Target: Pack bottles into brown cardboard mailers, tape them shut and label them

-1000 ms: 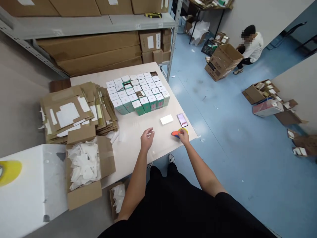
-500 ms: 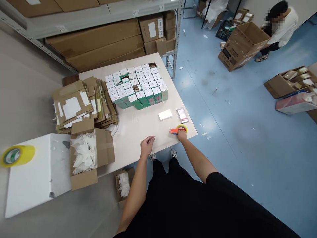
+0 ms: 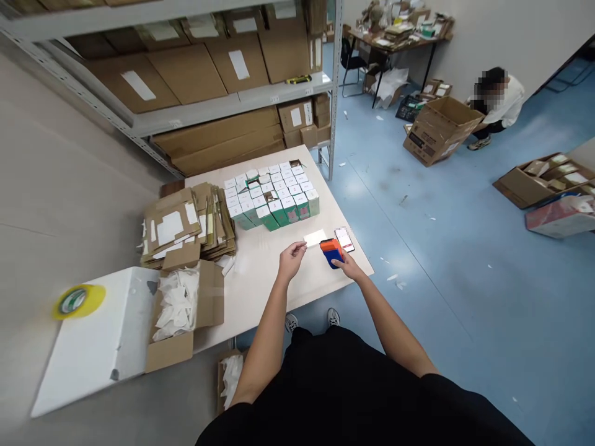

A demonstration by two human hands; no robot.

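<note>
My right hand (image 3: 348,266) grips an orange-and-blue tape dispenser (image 3: 331,253), its orange head tipped up above the table's front part. My left hand (image 3: 291,260) is closed, thumb and fingertips pinched together near the left corner of a small white box (image 3: 316,238). What the pinch holds, if anything, I cannot make out. The white box lies flat on the table (image 3: 274,272), partly behind the dispenser. Just right of the dispenser a phone (image 3: 344,240) with a lit screen lies near the table edge.
Rows of green-and-white boxes (image 3: 274,204) stand behind my hands. Flattened cardboard (image 3: 171,226) and an open carton of white paper (image 3: 204,297) are at left, with a yellow tape roll (image 3: 79,301) beyond. Shelving (image 3: 260,96) stands behind. A person (image 3: 499,105) crouches by a large carton (image 3: 439,130).
My right hand has lifted the tape dispenser and turned it so its blue side shows. My left hand has moved forward to the white box. The view has tilted up.
</note>
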